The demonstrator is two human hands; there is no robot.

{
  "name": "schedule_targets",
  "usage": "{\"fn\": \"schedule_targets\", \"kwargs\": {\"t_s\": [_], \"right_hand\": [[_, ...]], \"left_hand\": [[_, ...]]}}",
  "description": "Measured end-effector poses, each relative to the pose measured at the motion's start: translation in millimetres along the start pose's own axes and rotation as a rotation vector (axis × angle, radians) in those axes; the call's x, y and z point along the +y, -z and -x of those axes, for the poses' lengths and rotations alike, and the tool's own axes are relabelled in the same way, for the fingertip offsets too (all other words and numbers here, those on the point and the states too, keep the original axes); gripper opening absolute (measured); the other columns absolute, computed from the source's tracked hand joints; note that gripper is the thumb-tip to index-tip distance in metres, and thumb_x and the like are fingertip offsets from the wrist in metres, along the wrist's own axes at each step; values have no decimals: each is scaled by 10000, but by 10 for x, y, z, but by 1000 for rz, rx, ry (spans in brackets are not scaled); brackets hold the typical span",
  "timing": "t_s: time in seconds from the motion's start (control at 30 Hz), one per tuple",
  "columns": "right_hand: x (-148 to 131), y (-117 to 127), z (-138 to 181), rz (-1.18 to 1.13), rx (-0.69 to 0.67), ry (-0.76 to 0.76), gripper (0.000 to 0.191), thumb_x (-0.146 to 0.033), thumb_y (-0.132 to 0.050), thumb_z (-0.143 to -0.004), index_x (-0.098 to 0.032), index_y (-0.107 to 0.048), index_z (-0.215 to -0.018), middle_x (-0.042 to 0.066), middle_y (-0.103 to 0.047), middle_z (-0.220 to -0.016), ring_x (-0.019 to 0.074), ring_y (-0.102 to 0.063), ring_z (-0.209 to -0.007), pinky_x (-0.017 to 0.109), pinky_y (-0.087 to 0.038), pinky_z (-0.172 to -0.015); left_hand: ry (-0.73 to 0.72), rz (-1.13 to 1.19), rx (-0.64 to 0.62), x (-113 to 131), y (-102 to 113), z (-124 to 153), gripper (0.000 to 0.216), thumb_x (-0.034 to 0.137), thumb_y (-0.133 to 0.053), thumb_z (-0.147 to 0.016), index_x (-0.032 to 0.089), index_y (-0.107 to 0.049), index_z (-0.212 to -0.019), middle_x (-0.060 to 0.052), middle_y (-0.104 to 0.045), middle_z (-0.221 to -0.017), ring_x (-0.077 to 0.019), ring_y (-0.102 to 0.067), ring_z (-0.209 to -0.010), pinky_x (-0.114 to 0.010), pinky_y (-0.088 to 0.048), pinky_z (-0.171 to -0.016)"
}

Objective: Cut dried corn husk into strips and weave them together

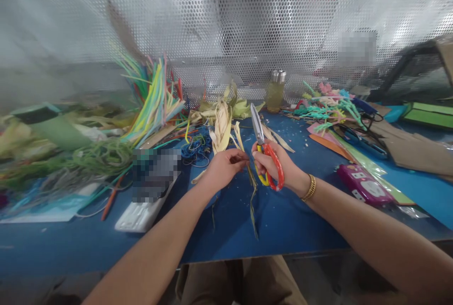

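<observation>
My right hand (274, 165) is closed around the red and yellow handles of a pair of scissors (264, 147), whose grey blades point up and away. My left hand (224, 168) pinches a thin dried husk strip (252, 187) just left of the scissors. The strip hangs down over the blue table (283, 220) toward its front edge. A gold bracelet (310, 188) circles my right wrist. The two hands are nearly touching.
Dried husk leaves (221, 123) lie behind my hands. A bundle of colourful strips (155, 99) stands at the left. A small jar (276, 90) sits by the perforated metal wall. Pink device (364, 184), coloured paper and cords lie at the right; a white board (141, 213) at the left.
</observation>
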State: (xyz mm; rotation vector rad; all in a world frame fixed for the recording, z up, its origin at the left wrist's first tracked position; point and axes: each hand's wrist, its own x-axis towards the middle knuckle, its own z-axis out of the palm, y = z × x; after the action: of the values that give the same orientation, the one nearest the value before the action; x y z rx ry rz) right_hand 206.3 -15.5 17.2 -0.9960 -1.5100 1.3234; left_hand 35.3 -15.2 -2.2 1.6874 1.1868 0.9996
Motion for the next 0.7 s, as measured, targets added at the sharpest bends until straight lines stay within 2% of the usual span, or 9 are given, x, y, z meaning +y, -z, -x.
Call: {"fn": "schedule_targets", "kwargs": {"t_s": [0.27, 0.37, 0.5, 0.6, 0.7], "right_hand": [[1, -12, -17, -33, 13, -50, 128, -204, -556, -746, -207, -479, -848, -82, -476, -503, 76, -457, -415, 207, -426, -429], [31, -17, -26, -41, -9, -60, 150, -213, -568, -751, -210, -476, -870, -80, -479, -507, 84, -466, -428, 218, -443, -441], [13, 55, -37, -30, -9, -53, 282, -331, -596, -789, -220, -482, -1022, -50, -561, -615, 103, -504, -459, 241, -452, -445], [-75, 221, -37, 130, -12, -8, 398, -408, -589, -822, -219, -478, -1153, -5, -617, -759, 112, -527, -535, 258, -454, -499], [-169, 443, -14, 513, -5, 142, 409, -428, -609, -829, -205, -542, -1165, 28, -632, -857, 140, -568, -678, 281, -464, -628]], "left_hand": [[139, 84, -29, 82, -13, 44, 95, 278, -656, -756, 188, -624, -762, 13, -619, -654, -136, -597, -614, -236, -448, -551], [210, 225, -49, 91, -40, 54, 100, 267, -656, -763, 193, -591, -777, 12, -629, -657, -142, -631, -627, -226, -436, -535], [239, 394, 34, 94, -33, 39, 160, 268, -708, -744, 175, -586, -791, -7, -664, -730, -113, -640, -644, -210, -454, -568], [224, 444, 138, 102, 3, 24, 194, 276, -741, -723, 167, -611, -815, -23, -691, -765, -112, -649, -663, -209, -475, -593], [232, 482, 192, 109, 34, 18, 228, 320, -753, -720, 164, -609, -802, -50, -715, -801, -140, -673, -699, -224, -495, -593]]}}
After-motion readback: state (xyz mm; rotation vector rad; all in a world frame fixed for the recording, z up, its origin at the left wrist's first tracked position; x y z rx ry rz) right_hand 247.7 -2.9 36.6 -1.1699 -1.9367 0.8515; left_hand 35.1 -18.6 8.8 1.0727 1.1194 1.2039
